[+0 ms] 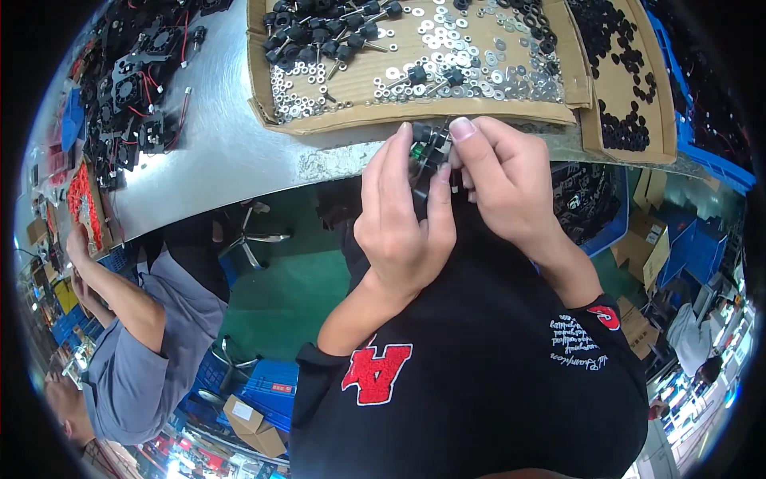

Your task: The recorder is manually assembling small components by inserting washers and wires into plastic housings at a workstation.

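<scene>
My left hand [399, 215] is closed around a small black plastic part [431, 153] with a green piece on it, held up just off the near edge of the bench. A round black knob [421, 132] sits at the top of this part, by my left fingertips. My right hand [511, 172] meets the part from the right, thumb and fingers pinched together against its side. Whether a small piece such as a nut or washer lies between those right fingertips is hidden.
Beyond my hands lies a cardboard tray [319, 125] of black knobs, washers and nuts. A second cardboard tray [669, 120] holds small black pieces. Black fan assemblies [132, 88] with red wires fill the bench's left. A co-worker [152, 343] in grey works at the left.
</scene>
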Demonstrator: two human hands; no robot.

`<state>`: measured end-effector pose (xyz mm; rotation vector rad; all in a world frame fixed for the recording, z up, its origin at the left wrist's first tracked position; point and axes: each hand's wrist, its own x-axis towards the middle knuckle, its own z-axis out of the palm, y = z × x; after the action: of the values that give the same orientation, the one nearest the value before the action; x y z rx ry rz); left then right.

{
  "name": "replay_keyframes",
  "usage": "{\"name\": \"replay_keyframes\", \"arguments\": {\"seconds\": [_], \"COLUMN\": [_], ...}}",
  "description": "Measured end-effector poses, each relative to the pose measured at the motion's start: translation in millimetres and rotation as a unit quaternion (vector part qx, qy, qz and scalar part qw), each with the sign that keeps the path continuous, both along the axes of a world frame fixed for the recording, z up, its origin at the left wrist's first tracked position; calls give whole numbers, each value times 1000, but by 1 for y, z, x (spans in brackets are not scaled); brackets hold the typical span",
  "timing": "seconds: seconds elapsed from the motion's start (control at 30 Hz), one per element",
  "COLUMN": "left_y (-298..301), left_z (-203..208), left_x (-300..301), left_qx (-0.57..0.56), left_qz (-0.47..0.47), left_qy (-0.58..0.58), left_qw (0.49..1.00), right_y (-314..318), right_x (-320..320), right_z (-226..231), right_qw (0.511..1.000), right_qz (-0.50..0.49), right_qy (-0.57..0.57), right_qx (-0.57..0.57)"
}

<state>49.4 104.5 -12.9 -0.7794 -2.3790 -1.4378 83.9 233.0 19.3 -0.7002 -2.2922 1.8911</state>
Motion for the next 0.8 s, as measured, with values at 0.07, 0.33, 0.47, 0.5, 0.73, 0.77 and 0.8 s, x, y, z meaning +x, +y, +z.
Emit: {"name": "replay_keyframes", "arguments": {"seconds": [0.07,0.33,0.47,0.5,0.73,0.77,0.8], "left_y": [1,2,2,2,6,6,1], "left_z": [2,0,1,1,0,1,4], "left_x": [0,0,4,4,1,-1,-4], "left_qx": [-1,11,17,17,8,2,-14], "left_qz": [-4,-7,2,0,2,-2,-1], "left_qy": [-2,14,6,7,14,17,28], "left_qw": [1000,1000,1000,1000,1000,1000,1000], "right_y": [3,-12,-8,-7,-2,1,2], "right_x": [-1,-1,7,7,6,5,3], "right_z": [1,-19,-14,-14,-12,-8,-4], "right_qw": [996,988,995,996,985,985,986], "right_qz": [-9,-103,-68,-54,-4,-4,25], "right_qy": [-30,116,76,63,144,147,133], "right_qx": [-88,4,12,21,92,91,93]}}
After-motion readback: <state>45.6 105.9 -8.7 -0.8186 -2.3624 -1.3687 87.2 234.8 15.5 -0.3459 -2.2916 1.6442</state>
